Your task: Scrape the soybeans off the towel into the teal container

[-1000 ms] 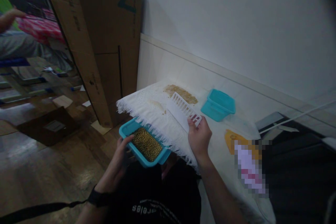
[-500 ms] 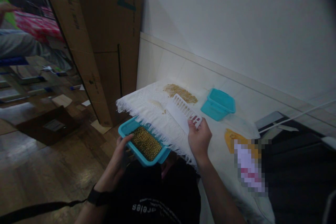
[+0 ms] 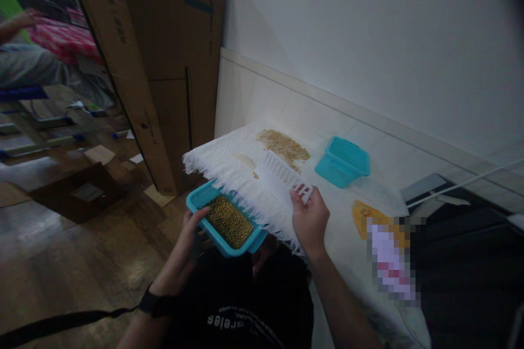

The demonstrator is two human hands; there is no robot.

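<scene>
Left hand: our left hand (image 3: 189,242) grips the near left corner of a tub, thumb lying over the rim and the other fingers mostly hidden under it.
Held tub: just right of that hand we have a smooth turquoise tub (image 3: 224,248), plastic-looking, rectangular with rounded corners and a broad lip; its far side sits under the cloth's fringe.
Beans: inside the tub, right beside our left thumb, we see a level bed of small, round, yellow-green beans (image 3: 231,221).
Right hand: our right hand (image 3: 311,218) is closed on the near end of a scoop, thumb on top.
Scoop: stretching forward and left from our right fingers is a thin white scoop (image 3: 282,174), flat and smooth, with a row of slots along one side; we cannot tell whether it touches the cloth.
Cloth: under and left of our right hand lies a white woven cloth (image 3: 221,155), patterned in relief, with a ragged fringe.
Grains: beyond the scoop we see a loose, grainy tan spread (image 3: 284,144).
Second tub: farther out, to the right of our right hand, stands another turquoise tub (image 3: 346,161), its walls glossy.
</scene>
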